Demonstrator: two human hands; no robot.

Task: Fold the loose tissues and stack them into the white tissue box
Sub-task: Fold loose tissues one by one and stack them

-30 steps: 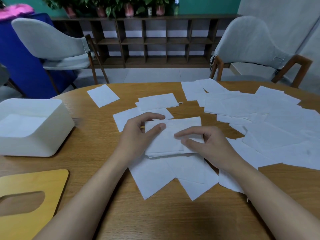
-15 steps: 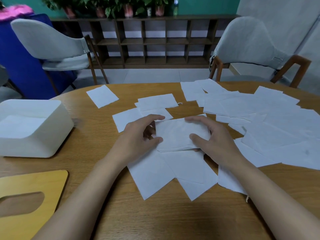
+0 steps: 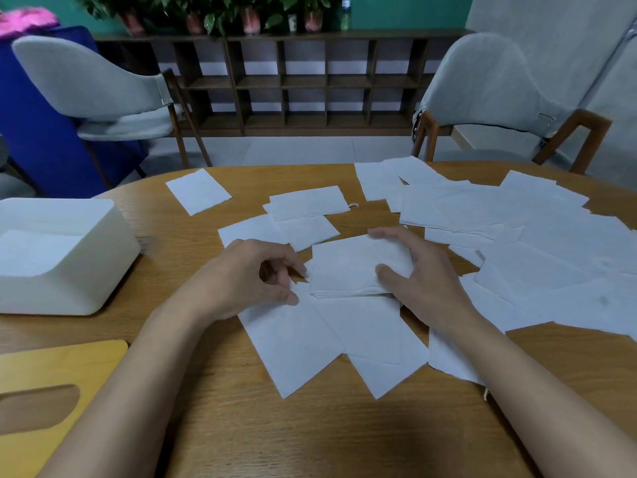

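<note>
Over the last second the folded tissue stack (image 3: 355, 267), mid-bench (image 3: 310, 443), went from pressed flat to clasped: right hand (image 3: 424, 281) pinches it, thumb on top. Left hand (image 3: 248, 277) curls at its left edge, grip unclear. Probably ready for the white tissue box (image 3: 69, 270), left

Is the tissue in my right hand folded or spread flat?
Folded: the tissue held by the right hand shows layered edges along its near side.
</note>
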